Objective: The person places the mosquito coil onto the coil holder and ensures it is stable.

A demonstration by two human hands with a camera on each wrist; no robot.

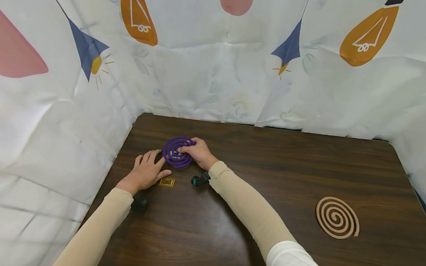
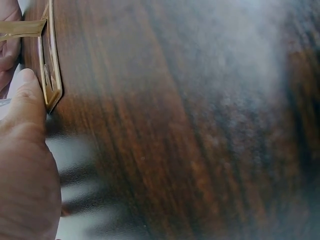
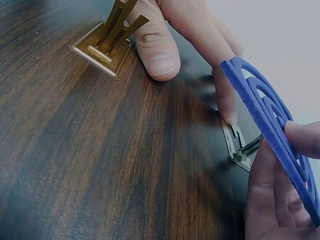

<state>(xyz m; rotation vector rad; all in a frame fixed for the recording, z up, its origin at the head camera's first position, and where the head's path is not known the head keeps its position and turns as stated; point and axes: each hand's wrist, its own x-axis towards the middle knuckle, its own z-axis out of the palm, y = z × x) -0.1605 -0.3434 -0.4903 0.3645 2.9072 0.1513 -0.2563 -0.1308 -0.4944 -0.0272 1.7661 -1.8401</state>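
A purple mosquito coil [image 1: 166,148] is pinched in my right hand [image 1: 201,153], and the right wrist view shows the blue-looking coil [image 3: 255,107] tilted on edge. Close by the held coil is a silver metal coil stand [image 3: 230,145], its base on the table. One fingertip of my left hand [image 1: 144,175] presses at that base, with the fingers spread and mostly straight. Beside the left thumb stands a gold metal coil stand [image 3: 102,50], which the left wrist view shows at its upper left.
A tan mosquito coil [image 1: 337,218] lies flat on the right part of the dark wooden table [image 1: 263,161]. White patterned cloth [image 1: 210,67] hangs behind the table and along its sides. Black wrist devices [image 1: 199,179] sit at both wrists.
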